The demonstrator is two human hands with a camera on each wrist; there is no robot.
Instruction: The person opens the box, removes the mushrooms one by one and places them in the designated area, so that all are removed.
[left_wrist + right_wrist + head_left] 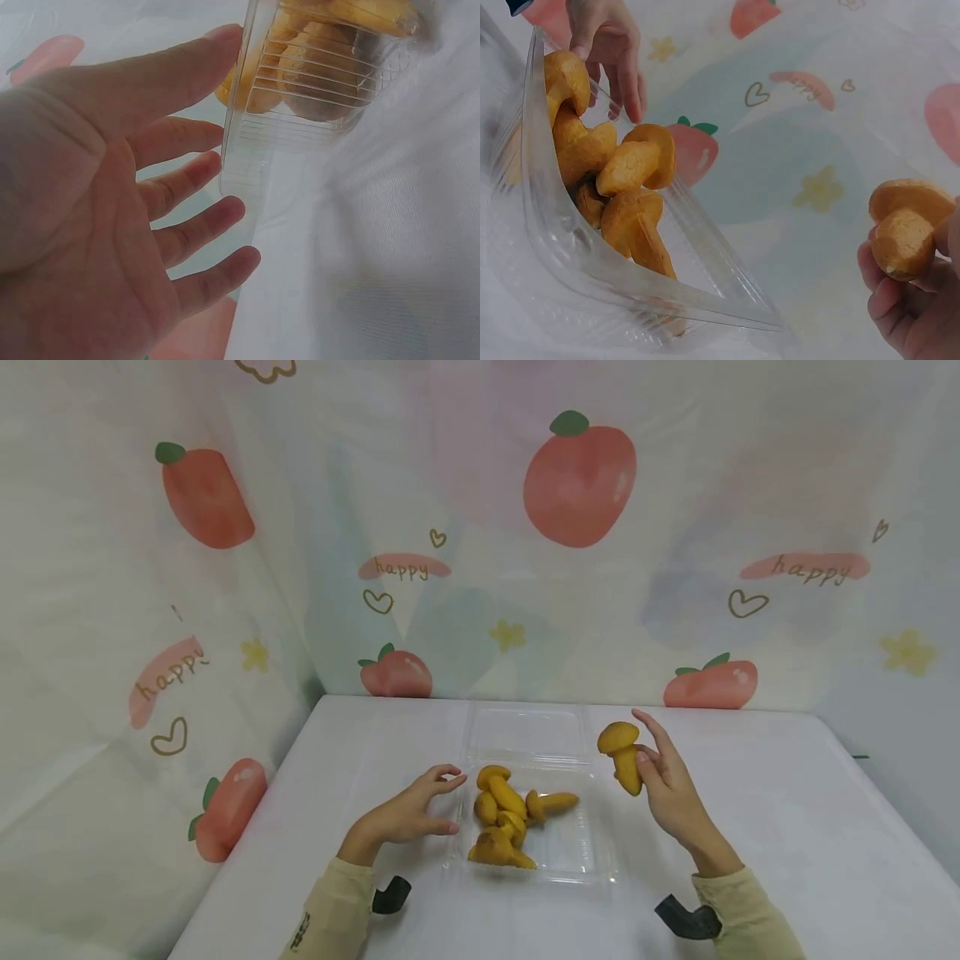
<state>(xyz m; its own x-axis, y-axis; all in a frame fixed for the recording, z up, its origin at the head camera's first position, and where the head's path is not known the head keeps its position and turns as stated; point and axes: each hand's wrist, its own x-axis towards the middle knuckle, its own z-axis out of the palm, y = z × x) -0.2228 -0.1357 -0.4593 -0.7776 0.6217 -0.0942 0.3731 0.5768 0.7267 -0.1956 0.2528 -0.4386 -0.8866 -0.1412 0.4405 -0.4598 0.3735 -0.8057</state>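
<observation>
Pinched upright between my right thumb and fingers is a yellow-brown mushroom (627, 764), its cap on top. My right hand (672, 793) holds it above the table, to the right of a clear plastic clamshell box (588, 852). Several more mushrooms (498, 843) lie piled in the left part of the box. At the box's left side, my left hand (405, 810) has its fingers spread and holds nothing. In the left wrist view its fingertips come close to the box wall (247, 97); whether they touch it, I cannot tell.
The box's lid (528, 733) lies folded back toward the rear of the white table (390, 735). A fruit-printed curtain (480, 527) hangs behind the table and along its left side. Black straps (688, 918) stick out near both sleeves.
</observation>
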